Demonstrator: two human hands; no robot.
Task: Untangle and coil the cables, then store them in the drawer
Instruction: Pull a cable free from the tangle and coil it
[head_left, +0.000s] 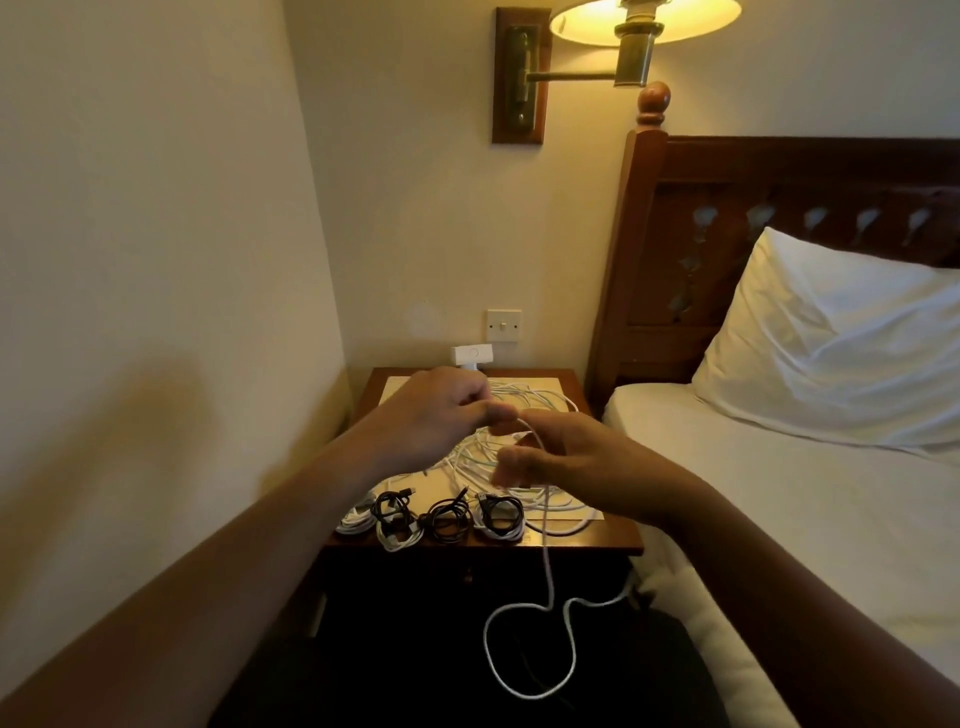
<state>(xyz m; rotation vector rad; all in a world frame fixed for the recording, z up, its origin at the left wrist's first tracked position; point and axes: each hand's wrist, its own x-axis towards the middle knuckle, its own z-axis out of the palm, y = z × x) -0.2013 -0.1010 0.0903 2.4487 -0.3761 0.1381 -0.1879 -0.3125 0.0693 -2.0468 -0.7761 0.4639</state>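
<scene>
Hands meet above the nightstand (618, 543): left hand (441, 415) pinches a white cable (545, 571) between thumb and forefinger; right hand (566, 462), touching it, curls round the same cable, which hangs in loops below. Beneath them lies a loose white tangle (470, 457); four coils (447, 519) line the front edge. Drawer (467, 579) front in shadow, contents unseen.
</scene>
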